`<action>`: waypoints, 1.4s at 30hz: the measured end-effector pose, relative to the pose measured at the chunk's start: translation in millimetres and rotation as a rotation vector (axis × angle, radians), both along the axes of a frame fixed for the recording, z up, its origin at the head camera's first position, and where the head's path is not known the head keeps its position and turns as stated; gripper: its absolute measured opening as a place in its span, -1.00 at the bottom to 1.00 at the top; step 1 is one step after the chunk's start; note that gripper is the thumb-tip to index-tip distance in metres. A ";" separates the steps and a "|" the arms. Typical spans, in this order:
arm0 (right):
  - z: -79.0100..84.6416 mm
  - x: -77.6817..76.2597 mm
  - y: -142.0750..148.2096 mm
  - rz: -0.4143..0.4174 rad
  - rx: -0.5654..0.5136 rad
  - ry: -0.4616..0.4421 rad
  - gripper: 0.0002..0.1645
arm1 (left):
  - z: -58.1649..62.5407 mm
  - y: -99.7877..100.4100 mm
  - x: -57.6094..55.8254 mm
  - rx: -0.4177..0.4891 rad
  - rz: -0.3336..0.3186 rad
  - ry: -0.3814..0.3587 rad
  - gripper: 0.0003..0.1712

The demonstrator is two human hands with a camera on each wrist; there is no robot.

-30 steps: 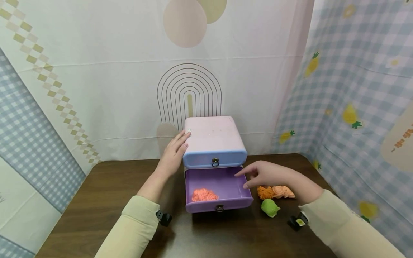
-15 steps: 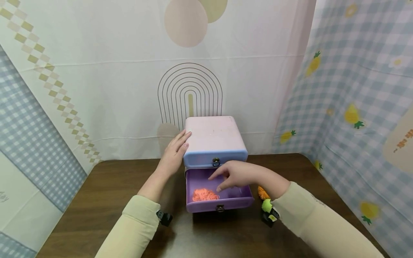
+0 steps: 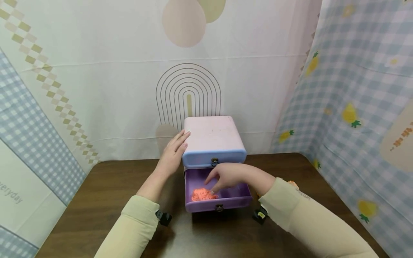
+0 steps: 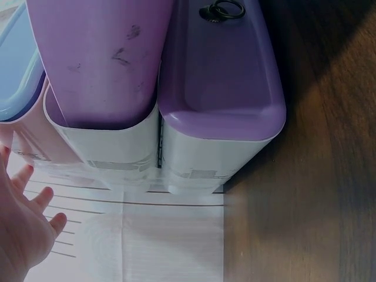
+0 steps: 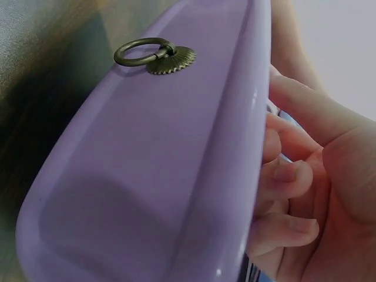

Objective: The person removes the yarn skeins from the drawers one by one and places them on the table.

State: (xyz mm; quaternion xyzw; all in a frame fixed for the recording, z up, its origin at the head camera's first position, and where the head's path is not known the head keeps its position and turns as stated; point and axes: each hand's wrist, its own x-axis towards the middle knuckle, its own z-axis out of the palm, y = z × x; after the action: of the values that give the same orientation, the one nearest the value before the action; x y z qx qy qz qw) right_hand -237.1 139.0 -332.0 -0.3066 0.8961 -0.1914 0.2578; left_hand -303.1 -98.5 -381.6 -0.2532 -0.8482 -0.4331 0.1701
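Note:
A small drawer cabinet with a pink top (image 3: 213, 132) stands on the table, its purple middle drawer (image 3: 203, 206) pulled out. Inside the drawer, at the front left, lies a coral yarn bundle (image 3: 200, 194). My left hand (image 3: 171, 156) rests on the cabinet's upper left edge, fingers extended. Reaching into the drawer, my right hand (image 3: 229, 174) has its thumb and index finger apart just over the yarn bundle; whether the thumb touches it I cannot tell. In the right wrist view, the drawer front (image 5: 147, 135) hides the fingertips of the thumb and index finger.
Above the pulled-out drawer is a closed blue drawer (image 3: 198, 158); a closed purple drawer (image 4: 229, 70) sits below. Each front has a ring handle. Orange yarn (image 3: 293, 184) peeks out behind my right sleeve. Patterned cloth (image 3: 129, 89) hangs behind the wooden table (image 3: 122, 204).
My right hand has moved left and down from the drawer's right side to the coral yarn bundle. The right sleeve now covers the green yarn ball. My left hand stays in place.

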 end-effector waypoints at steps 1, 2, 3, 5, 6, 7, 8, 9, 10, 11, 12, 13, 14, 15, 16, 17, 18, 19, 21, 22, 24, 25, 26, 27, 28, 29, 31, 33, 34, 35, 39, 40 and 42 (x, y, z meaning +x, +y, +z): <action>-1.3 -0.4 -2.2 0.001 0.007 -0.002 -0.55 | -0.4 -0.3 0.1 0.001 0.002 0.001 -0.48; -2.5 -0.8 -4.5 0.002 0.015 -0.010 -0.56 | -0.6 -0.4 0.3 0.001 0.003 0.003 -0.48; -3.8 -1.2 -6.6 -0.001 0.023 -0.020 -0.57 | -1.0 -0.5 0.2 0.001 0.005 0.004 -0.48; -5.8 -1.2 -10.6 -0.012 0.040 -0.035 -0.58 | -0.9 -0.5 0.6 -0.001 0.005 0.006 -0.48; -6.7 -1.2 -12.4 -0.021 0.048 -0.045 -0.58 | -0.9 -0.5 0.7 -0.002 0.005 0.007 -0.48; -7.7 -1.3 -14.3 -0.025 0.060 -0.043 -0.59 | -0.8 -0.5 0.7 -0.002 0.004 0.008 -0.48; -8.4 -1.2 -16.1 -0.032 0.071 -0.045 -0.58 | -0.7 -0.4 0.7 -0.002 0.003 0.009 -0.48; -9.1 -1.0 -17.8 -0.036 0.084 -0.038 -0.58 | -0.8 -0.3 0.5 -0.003 0.003 0.010 -0.48; -9.8 -0.8 -19.6 -0.039 0.096 -0.030 -0.58 | -0.9 -0.4 0.4 -0.003 0.003 0.011 -0.48; -10.5 -0.3 -21.5 -0.039 0.106 -0.022 -0.58 | -0.9 -0.4 0.5 -0.002 0.003 0.011 -0.48; -11.2 -0.1 -23.3 -0.033 0.118 -0.012 -0.58 | -1.1 -0.4 0.4 -0.003 0.003 0.011 -0.48; -11.7 0.2 -24.8 -0.031 0.130 -0.006 -0.58 | -1.2 -0.4 0.3 -0.002 0.002 0.011 -0.48; -12.1 0.7 -26.2 -0.030 0.140 -0.006 -0.58 | -1.3 -0.4 0.3 -0.002 0.002 0.011 -0.48; -12.6 1.1 -27.3 -0.028 0.150 -0.005 -0.59 | -1.3 -0.4 0.3 -0.003 0.002 0.011 -0.48; -13.2 1.3 -28.2 -0.033 0.158 -0.009 -0.60 | -1.2 -0.5 0.5 -0.002 0.001 0.012 -0.48; -13.6 1.7 -29.0 -0.038 0.166 -0.012 -0.61 | -1.1 -0.4 0.6 -0.002 0.000 0.012 -0.48; -14.0 1.6 -29.5 -0.044 0.175 -0.015 -0.62 | -1.1 -0.3 0.5 -0.002 -0.001 0.012 -0.48; -14.4 1.8 -29.9 -0.052 0.180 -0.021 -0.64 | -1.0 -0.3 0.5 -0.002 -0.002 0.012 -0.48; -15.5 1.6 -30.4 -0.058 0.194 -0.013 -0.68 | -0.9 -0.2 0.5 -0.003 -0.001 0.011 -0.48; -16.1 1.4 -30.6 -0.057 0.200 -0.005 -0.69 | -0.9 -0.1 0.4 -0.005 -0.001 0.010 -0.48; -17.5 0.7 -30.7 -0.055 0.203 0.006 -0.73 | -1.0 -0.2 0.4 -0.006 0.001 0.006 -0.48; -18.4 0.3 -30.6 -0.049 0.202 0.017 -0.74 | -1.1 -0.2 0.5 -0.006 0.002 0.004 -0.48; -19.5 -0.1 -30.5 -0.044 0.197 0.027 -0.76 | -1.3 -0.2 0.5 -0.007 0.002 0.002 -0.48; -20.7 -0.5 -30.3 -0.041 0.187 0.033 -0.79 | -1.5 -0.3 0.6 -0.008 0.002 0.001 -0.48; -22.1 -0.7 -30.0 -0.038 0.173 0.034 -0.81 | -1.8 -0.3 0.7 -0.008 0.002 -0.001 -0.48; -23.5 -0.9 -29.8 -0.038 0.157 0.033 -0.83 | -2.1 -0.4 0.7 -0.009 0.003 -0.002 -0.48; -26.1 -1.3 -29.3 -0.036 0.128 0.037 -0.88 | -2.7 -0.4 0.6 -0.011 0.002 -0.003 -0.48; -27.8 -1.4 -29.1 -0.035 0.101 0.031 -0.92 | -3.0 -0.5 0.6 -0.010 0.001 -0.004 -0.48; -28.4 -1.4 -29.0 -0.035 0.090 0.031 -0.93 | -3.1 -0.6 0.6 -0.010 0.002 -0.004 -0.48; -28.6 -1.4 -29.0 -0.033 0.083 0.035 -0.93 | -3.1 -0.6 0.6 -0.009 0.003 -0.004 -0.48; -28.0 -0.8 -29.2 -0.023 0.060 0.053 -0.94 | -2.4 -0.6 0.9 -0.001 0.004 -0.001 -0.48; -28.0 -0.8 -29.2 -0.020 0.055 0.060 -0.94 | -2.2 -0.6 0.8 0.000 0.004 0.001 -0.48; -27.4 -0.7 -28.7 -0.016 0.052 0.066 -0.94 | -1.9 -0.4 0.6 0.002 0.003 0.003 -0.48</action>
State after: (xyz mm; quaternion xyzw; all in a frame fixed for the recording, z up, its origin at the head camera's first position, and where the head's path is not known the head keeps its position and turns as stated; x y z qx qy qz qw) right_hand -237.8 110.3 -359.4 -0.2986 0.9113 -0.1600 0.2342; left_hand -302.5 -98.9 -383.5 -0.2524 -0.8478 -0.4334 0.1725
